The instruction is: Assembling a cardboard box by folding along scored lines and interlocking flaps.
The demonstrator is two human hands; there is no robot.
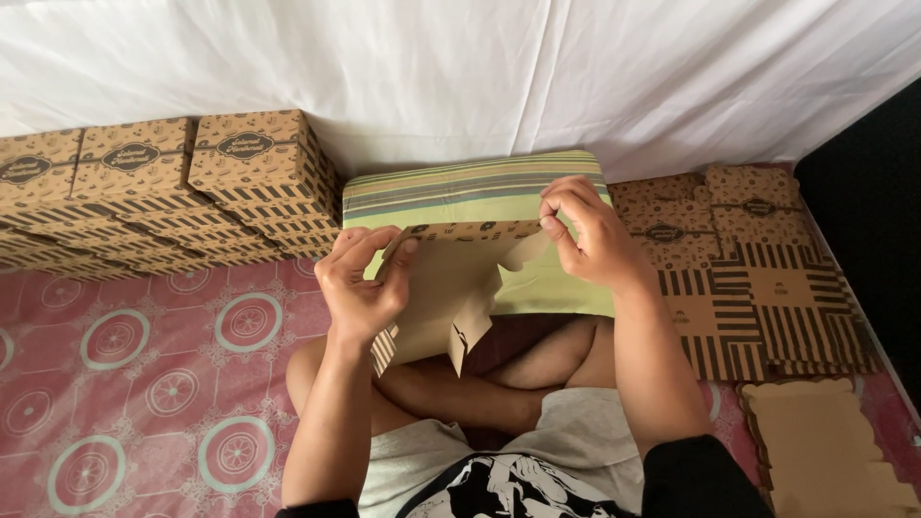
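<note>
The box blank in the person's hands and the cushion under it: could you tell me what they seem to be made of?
Box blank: apparently thin brown cardboard, matte, with a plain inside, printed outside and die-cut flaps. Cushion: probably woven fabric, striped green, softly rounded at the edges.

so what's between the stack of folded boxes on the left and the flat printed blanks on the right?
Head view: the striped cushion, and in front of it the unfolded box blank held by the left hand and right hand.
</note>
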